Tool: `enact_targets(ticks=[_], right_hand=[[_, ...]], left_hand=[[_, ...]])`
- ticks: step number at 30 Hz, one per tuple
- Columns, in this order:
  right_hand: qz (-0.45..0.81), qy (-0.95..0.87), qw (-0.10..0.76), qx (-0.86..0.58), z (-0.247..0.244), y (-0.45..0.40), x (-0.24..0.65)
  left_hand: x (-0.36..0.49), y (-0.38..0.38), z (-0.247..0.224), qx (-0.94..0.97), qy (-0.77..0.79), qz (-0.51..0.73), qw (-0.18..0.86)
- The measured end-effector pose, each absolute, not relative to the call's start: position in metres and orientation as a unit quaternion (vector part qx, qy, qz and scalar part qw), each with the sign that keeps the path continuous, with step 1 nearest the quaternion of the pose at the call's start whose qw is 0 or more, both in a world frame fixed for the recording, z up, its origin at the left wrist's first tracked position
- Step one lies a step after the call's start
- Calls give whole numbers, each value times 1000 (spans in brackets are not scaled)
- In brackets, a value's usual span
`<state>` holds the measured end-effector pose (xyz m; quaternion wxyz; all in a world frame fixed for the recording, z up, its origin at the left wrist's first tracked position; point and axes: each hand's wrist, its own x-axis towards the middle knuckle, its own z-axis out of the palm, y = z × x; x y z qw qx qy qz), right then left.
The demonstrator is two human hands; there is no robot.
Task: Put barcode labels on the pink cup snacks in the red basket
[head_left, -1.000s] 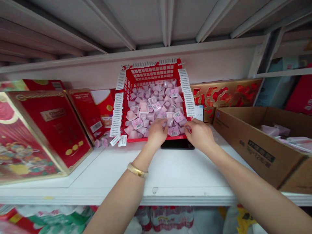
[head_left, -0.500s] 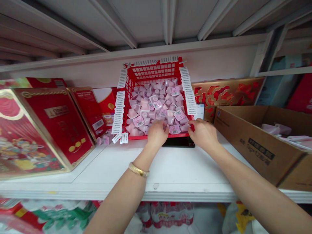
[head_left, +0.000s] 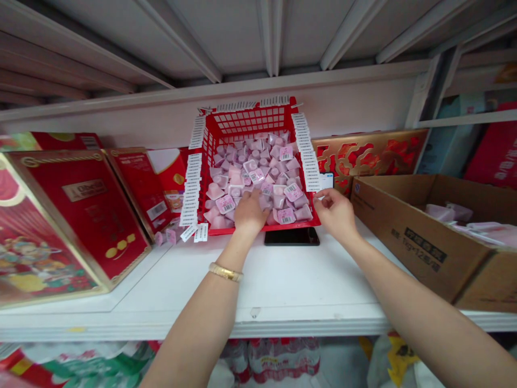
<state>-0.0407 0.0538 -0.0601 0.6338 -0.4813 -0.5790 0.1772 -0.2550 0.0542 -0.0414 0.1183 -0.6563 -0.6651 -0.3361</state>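
Note:
A red plastic basket (head_left: 258, 116), tilted toward me, holds a heap of small pink-purple sealed cups (head_left: 258, 161), several with barcode labels on their lids. White strips of barcode labels (head_left: 306, 145) line its rims. My left hand (head_left: 248, 213), a gold bracelet on its wrist, rests over the front cups with fingers reaching among them and thumb apart. Some of its fingertips are hidden. My right hand (head_left: 337, 212) is at the basket's right front corner, thumb and fingers pinched near the label strip's lower end; what they hold is too small to make out.
A black phone-like slab (head_left: 291, 236) lies under the basket's front edge on the white shelf (head_left: 291, 280). Red gift boxes (head_left: 84, 205) stand at left. An open cardboard carton (head_left: 412, 231) stands at right. Bottle packs (head_left: 278, 358) sit below; shelf beams hang overhead.
My left hand has moved left and farther in over the cups, uncovering more of the black slab. My right hand stays by the basket's right corner, now slightly off its front edge.

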Motion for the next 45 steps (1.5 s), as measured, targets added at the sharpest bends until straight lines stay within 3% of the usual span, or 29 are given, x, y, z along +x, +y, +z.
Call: enact_targets(ticks=[4, 7, 10, 13, 27, 37, 42, 45], right_hand=[[304, -467, 696, -453, -62, 77, -34], [382, -430, 691, -436, -63, 88, -32], [442, -410, 685, -409, -62, 91, -33], [474, -394, 687, -384, -61, 92, -34], [466, -429, 719, -287, -56, 67, -39], [531, -499, 651, -211, -51, 35, -55], [554, -504, 630, -205, -54, 36, -55], [556, -506, 624, -213, -55, 35, -57]], left_hand=[[-253, 53, -47, -642, -569, -512, 40], [-245, 50, -48, -583, -454, -643, -202], [-236, 44, -46, -502, -329, -666, -443], [-232, 39, -45, -472, -263, -650, -535], [-228, 36, -53, -487, -268, -622, -552], [-227, 33, -57, -550, -307, -599, -496], [-224, 31, -57, -538, -282, -574, -549], [-222, 31, -58, -538, -293, -587, -530]])
